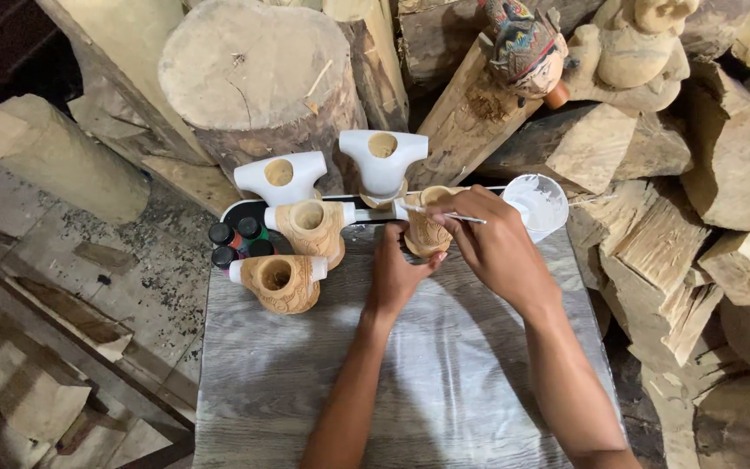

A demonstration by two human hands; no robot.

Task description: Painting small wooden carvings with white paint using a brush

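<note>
The left hand (395, 276) grips the carved wooden piece (427, 227) at the grey board's (444, 382) far edge while the right hand (494, 245) pinches a thin brush (444, 214) over its rim, seemingly mid-coat, and next likely calls for more white from the cup (538, 204).

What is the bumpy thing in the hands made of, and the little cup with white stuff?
The carved piece looks like bare pale wood: tan grain, cut patterns. The cup seems thin see-through plastic, coated inside with what looks like white paint.

head cam | looks steeply down, close | over grey board (444, 382)
</note>
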